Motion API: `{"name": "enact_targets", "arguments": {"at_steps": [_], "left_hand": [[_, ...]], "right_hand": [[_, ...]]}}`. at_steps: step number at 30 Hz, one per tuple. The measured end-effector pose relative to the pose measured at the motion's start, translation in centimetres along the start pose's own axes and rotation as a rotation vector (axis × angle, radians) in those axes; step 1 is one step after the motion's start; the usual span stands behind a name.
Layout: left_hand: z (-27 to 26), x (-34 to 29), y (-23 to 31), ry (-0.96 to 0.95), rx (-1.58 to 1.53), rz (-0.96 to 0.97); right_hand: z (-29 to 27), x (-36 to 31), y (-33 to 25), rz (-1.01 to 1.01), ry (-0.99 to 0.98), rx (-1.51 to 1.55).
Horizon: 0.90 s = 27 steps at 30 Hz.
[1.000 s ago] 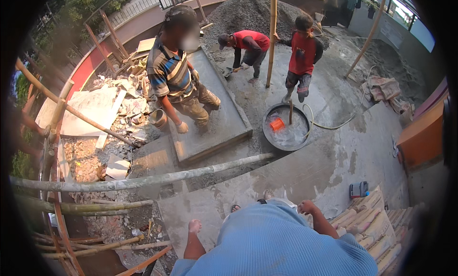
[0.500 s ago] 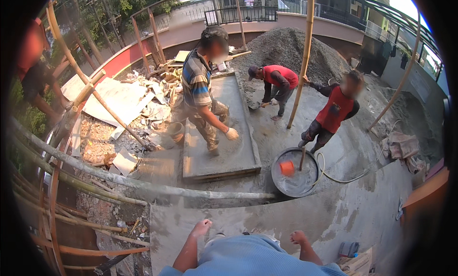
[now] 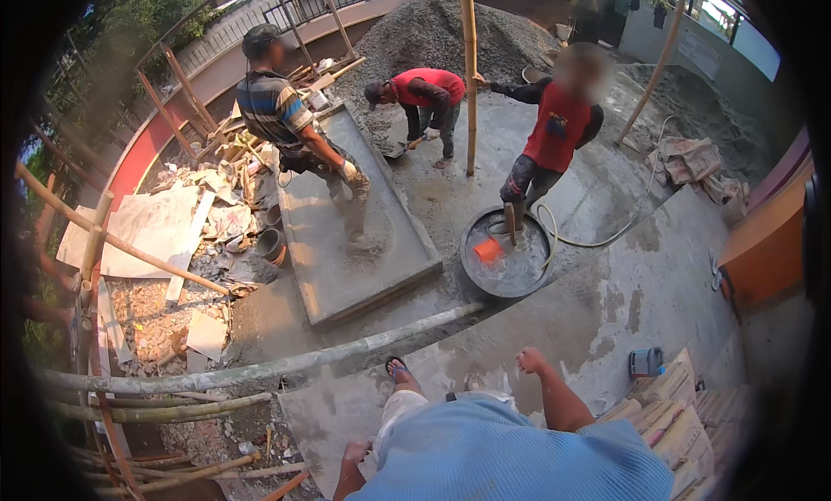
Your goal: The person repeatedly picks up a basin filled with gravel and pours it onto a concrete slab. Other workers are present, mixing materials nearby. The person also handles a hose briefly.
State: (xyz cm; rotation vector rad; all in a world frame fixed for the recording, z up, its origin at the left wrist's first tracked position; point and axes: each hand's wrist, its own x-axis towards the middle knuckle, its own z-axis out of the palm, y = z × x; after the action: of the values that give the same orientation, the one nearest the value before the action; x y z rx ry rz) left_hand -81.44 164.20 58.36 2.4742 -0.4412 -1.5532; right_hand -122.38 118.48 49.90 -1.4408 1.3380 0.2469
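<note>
My right hand [image 3: 531, 360] swings out in front of me, over the grey concrete [image 3: 597, 345], its fingers loosely curled with nothing visible in them. Lower down, my left hand [image 3: 357, 452] hangs beside my pale shorts, small and partly blurred, so its fingers are hard to make out. Neither hand touches anything but air. One sandalled foot [image 3: 402, 373] is stepped forward on the concrete. Ahead of my right hand stands a round black tub [image 3: 473, 274] of greyish water with an orange plastic pail [image 3: 488, 250] in it.
A bamboo pole [image 3: 346, 352] lies across my front left. Beyond it, a person in a striped shirt [image 3: 275, 110] stands in a shallow mortar trough [image 3: 325, 280]. Two people in red work by an upright bamboo post [image 3: 470, 77]. A hose [image 3: 606, 243] trails right; stacked sacks [image 3: 662, 406] lie near right.
My view has turned rightward and tilted. I have moved forward, one foot now showing. My right hand has swung forward and my left hand back. The person by the tub has a leg over it.
</note>
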Motion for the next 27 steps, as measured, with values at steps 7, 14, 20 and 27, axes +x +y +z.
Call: {"name": "enact_targets", "arguments": {"at_steps": [7, 14, 20, 27], "left_hand": [[-5.6, 5.9, 2.6, -0.175, -0.087, 0.167], [-17.1, 15.4, 10.0, 0.101, -0.399, 0.248], [-25.5, 19.9, 11.3, 0.045, -0.221, 0.184], [-23.2, 21.8, 10.0, 0.071, -0.396, 0.159]], "right_hand": [[2.1, -4.3, -2.7, 0.208, -0.01, -0.198], [3.8, -6.5, -12.2, 0.171, 0.238, 0.088], [6.2, -6.1, -17.5, -0.17, 0.36, -0.104], [7.5, -8.1, -17.4, 0.221, 0.124, 0.175]]}}
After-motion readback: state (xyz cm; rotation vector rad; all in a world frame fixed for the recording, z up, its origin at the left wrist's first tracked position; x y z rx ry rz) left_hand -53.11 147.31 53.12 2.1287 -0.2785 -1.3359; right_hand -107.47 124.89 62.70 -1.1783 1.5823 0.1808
